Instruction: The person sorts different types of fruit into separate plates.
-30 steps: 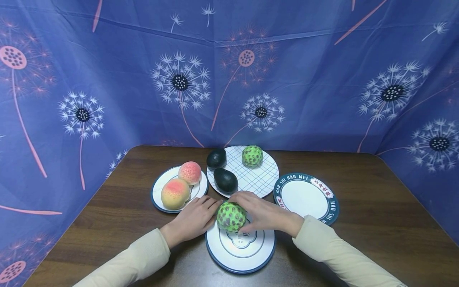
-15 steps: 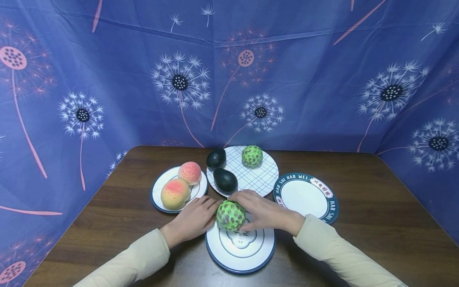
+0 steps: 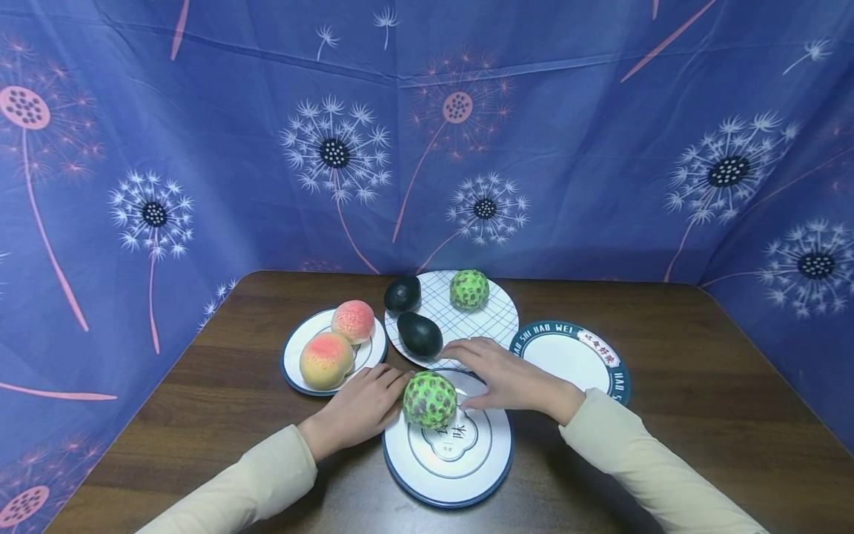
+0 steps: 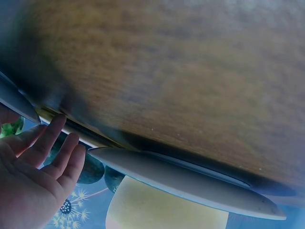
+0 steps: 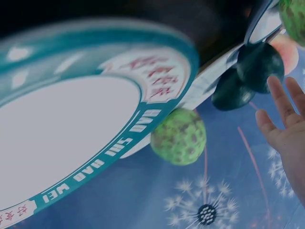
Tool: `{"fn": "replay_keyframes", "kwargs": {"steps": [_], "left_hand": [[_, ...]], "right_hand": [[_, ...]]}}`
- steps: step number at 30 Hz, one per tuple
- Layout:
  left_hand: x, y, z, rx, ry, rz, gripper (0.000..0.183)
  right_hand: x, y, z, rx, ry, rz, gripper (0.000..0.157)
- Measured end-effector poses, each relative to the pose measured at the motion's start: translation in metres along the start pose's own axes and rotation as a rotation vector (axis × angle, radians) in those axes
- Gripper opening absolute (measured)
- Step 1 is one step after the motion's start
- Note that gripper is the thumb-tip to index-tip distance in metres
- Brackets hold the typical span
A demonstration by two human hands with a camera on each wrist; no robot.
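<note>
A round green custard apple with dark spots (image 3: 430,400) sits on the upper left part of a blue-rimmed white plate (image 3: 460,486). Beside its left side rests my left hand (image 3: 360,408), fingers extended with their tips near the fruit and the plate's edge. The left wrist view shows those fingers (image 4: 69,157) spread and holding nothing. My right hand (image 3: 510,374) hovers over the plate's upper right, apart from the fruit, with thumb and fingers spread. Just beyond its fingertips lies a dark avocado (image 3: 419,334).
A grid-patterned plate (image 3: 477,337) at the back bears the avocado and another custard apple (image 3: 469,289); a second avocado (image 3: 402,294) lies at its left edge. Two peaches (image 3: 326,361) occupy the left plate (image 3: 291,368). A teal-rimmed plate (image 3: 567,363) stands at right.
My right hand has let go of the custard apple and moved right and slightly back, its fingers opening. The fruit stays on the plate. My left hand has not visibly moved.
</note>
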State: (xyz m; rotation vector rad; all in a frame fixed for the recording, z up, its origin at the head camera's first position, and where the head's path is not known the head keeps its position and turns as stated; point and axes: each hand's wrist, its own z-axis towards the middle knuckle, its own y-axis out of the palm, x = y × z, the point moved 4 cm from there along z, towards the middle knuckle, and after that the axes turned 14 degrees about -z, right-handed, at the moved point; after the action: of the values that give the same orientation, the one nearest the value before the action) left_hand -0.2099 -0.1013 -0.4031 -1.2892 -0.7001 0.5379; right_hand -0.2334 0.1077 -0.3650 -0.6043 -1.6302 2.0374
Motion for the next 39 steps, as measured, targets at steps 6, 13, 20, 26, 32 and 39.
{"fn": "replay_keyframes", "kwargs": {"steps": [6,13,20,26,32,39], "left_hand": [[0.001,0.000,0.001,-0.003,0.004,0.008,0.045],[0.000,0.001,0.000,-0.021,-0.007,0.007,0.046],[0.000,0.001,0.001,-0.023,-0.007,0.009,0.047],[0.000,0.001,0.001,-0.036,-0.011,0.007,0.047],[0.000,0.001,0.001,-0.048,-0.014,0.008,0.048],[0.001,0.001,0.002,-0.033,-0.011,0.017,0.047]], "right_hand": [[0.017,-0.001,-0.002,0.025,0.034,-0.054,0.061],[0.034,-0.004,0.000,0.055,0.097,-0.039,0.052],[0.048,-0.005,0.005,0.082,0.148,-0.047,0.048],[0.056,-0.007,0.012,0.087,0.177,-0.080,0.048],[0.068,-0.008,0.022,0.108,0.193,-0.131,0.048],[0.083,-0.011,0.031,0.119,0.237,-0.151,0.049]]}}
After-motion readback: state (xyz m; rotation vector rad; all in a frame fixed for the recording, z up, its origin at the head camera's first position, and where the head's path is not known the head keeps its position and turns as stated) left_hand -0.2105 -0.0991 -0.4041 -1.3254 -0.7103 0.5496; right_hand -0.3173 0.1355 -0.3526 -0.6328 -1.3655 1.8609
